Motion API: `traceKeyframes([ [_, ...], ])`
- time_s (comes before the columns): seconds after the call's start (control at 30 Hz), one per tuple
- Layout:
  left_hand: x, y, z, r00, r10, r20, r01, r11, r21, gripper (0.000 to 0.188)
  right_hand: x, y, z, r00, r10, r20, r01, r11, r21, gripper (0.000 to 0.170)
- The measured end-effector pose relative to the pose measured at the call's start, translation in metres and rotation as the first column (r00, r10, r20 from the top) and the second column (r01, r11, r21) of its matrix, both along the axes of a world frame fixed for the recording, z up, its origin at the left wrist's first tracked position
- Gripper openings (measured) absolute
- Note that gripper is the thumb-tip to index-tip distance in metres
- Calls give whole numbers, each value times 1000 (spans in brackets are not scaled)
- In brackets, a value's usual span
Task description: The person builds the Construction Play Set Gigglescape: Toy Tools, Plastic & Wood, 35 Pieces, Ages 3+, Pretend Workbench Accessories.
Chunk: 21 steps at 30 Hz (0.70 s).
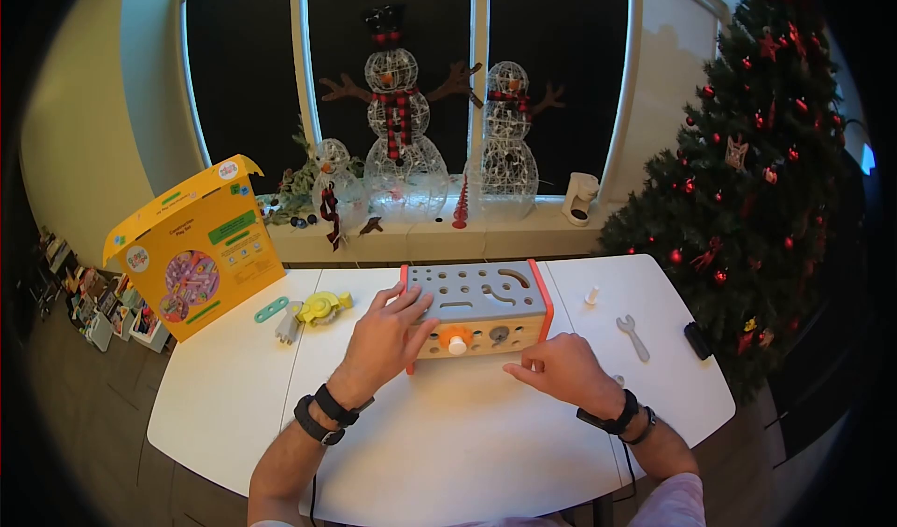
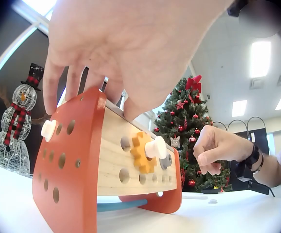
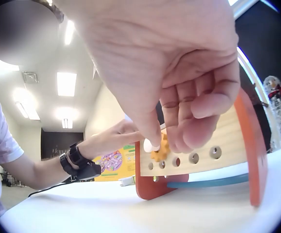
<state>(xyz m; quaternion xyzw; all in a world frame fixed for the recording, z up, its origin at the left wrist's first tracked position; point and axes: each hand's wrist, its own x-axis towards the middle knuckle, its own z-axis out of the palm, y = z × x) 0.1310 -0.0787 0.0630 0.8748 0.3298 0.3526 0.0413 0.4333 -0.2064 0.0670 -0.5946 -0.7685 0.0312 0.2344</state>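
Observation:
A wooden toy workbench (image 1: 476, 286) with a grey top and red end panels stands on the white table. My left hand (image 1: 385, 334) rests over its left end, fingers lying on the top and thumb near the front edge. On the front board an orange gear (image 2: 143, 151) carries a white peg (image 2: 156, 147), and a grey gear (image 1: 500, 335) sits further right. A second white peg (image 2: 48, 130) sticks out of the left red panel. Close to the front right corner, my right hand (image 1: 561, 370) hovers with loosely curled fingers and nothing in them.
Left on the table (image 1: 374, 452) are a yellow box (image 1: 201, 265), a teal strip (image 1: 271, 309) and a yellow-green toy (image 1: 322, 307). At right lie a white peg (image 1: 592, 295), a grey wrench (image 1: 633, 338) and a black object (image 1: 697, 340). A decorated tree (image 1: 747, 172) stands beyond.

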Motion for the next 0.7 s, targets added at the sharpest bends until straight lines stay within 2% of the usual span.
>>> traceKeyframes([
  [0.13, 2, -1, 0, 1000, 6, 2, -6, 1000, -6, 45, 21, -7, 15, 994, -86, -71, 83, 996, -46, 35],
  [0.2, 2, -1, 1, 1000, 2, 6, -2, 1000, -4, 44, 36, -6, 23, 980, -189, -58, 188, 982, -31, 32],
  [0.27, 2, -1, 1, 1000, 0, 12, 0, 1000, -5, 44, 50, -5, 31, 974, -225, -41, 225, 974, 6, 28],
  [0.33, 3, -1, 0, 1000, 14, 15, -14, 1000, 1, 43, 69, 1, 31, 963, -270, -28, 271, 950, 157, 24],
  [0.37, 3, -1, 0, 1000, 7, 12, -7, 1000, -7, 43, 78, 2, 33, 956, -293, -26, 294, 945, 145, 18],
  [0.47, 4, -2, 0, 1000, 10, 29, -10, 1000, -9, 42, 101, 7, 32, 944, -329, -37, 331, 931, 155, 14],
  [0.5, 4, -1, 0, 1000, 14, 26, -14, 1000, -2, 42, 106, 7, 34, 941, -338, -23, 339, 935, 103, 13],
  [0.63, 4, -1, 0, 1000, 14, 19, -14, 1000, 2, 41, 126, 11, 17, 938, -347, 4, 346, 935, 82, 15],
  [0.7, 4, -1, 1, 1000, 14, 22, -14, 1000, 0, 41, 132, 14, 8, 928, -351, 122, 344, 936, 74, 21],
])
